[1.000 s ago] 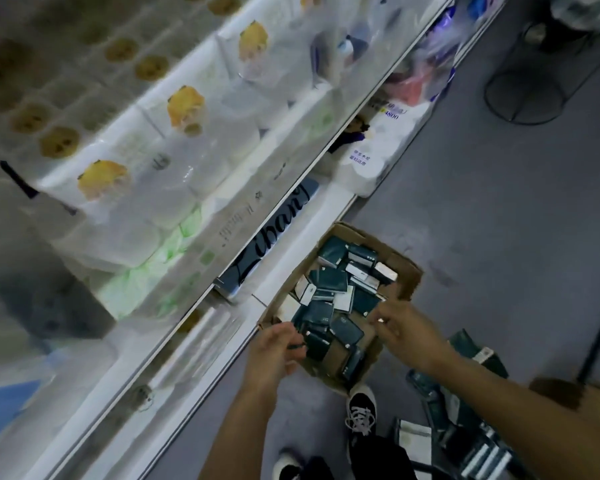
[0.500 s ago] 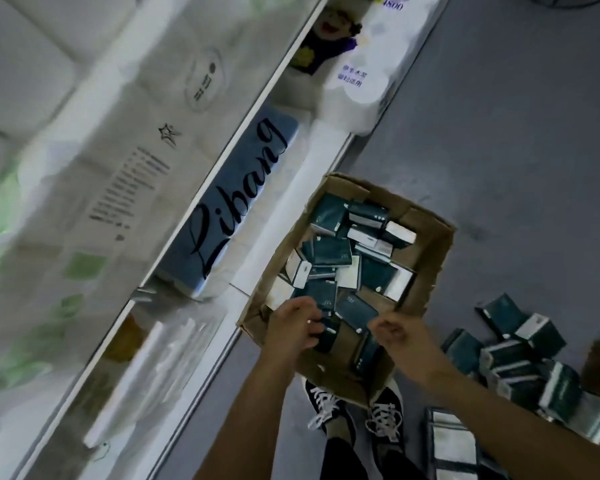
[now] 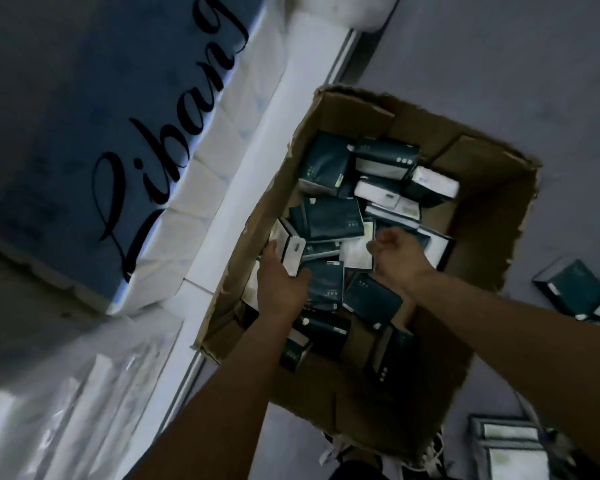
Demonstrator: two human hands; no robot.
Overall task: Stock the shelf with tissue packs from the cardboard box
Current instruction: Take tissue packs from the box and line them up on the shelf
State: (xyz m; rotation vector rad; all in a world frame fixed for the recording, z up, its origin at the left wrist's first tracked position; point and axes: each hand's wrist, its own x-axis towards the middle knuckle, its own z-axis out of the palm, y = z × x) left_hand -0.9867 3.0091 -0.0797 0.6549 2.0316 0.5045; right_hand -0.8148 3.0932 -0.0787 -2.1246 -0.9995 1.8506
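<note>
The open cardboard box [image 3: 485,188] sits on the grey floor against the shelf's white base edge [image 3: 243,188]. Several dark green tissue packs [image 3: 329,220] with white sides lie jumbled inside it. My left hand [image 3: 281,285] reaches in along the box's left wall and grips a white-sided tissue pack [image 3: 291,251]. Near the middle of the box my right hand [image 3: 400,258] hovers over the packs, fingers curled, and nothing shows in it.
A large blue tissue bundle with black script lettering [image 3: 84,133] fills the bottom shelf at left, with clear-wrapped white goods [image 3: 66,410] beside it. More green packs [image 3: 575,289] lie loose on the floor at right, and others [image 3: 510,441] at lower right.
The view has dropped much closer to the box. My left hand moved up along the left wall and took hold of a white-sided pack. My right hand moved deeper over the packs.
</note>
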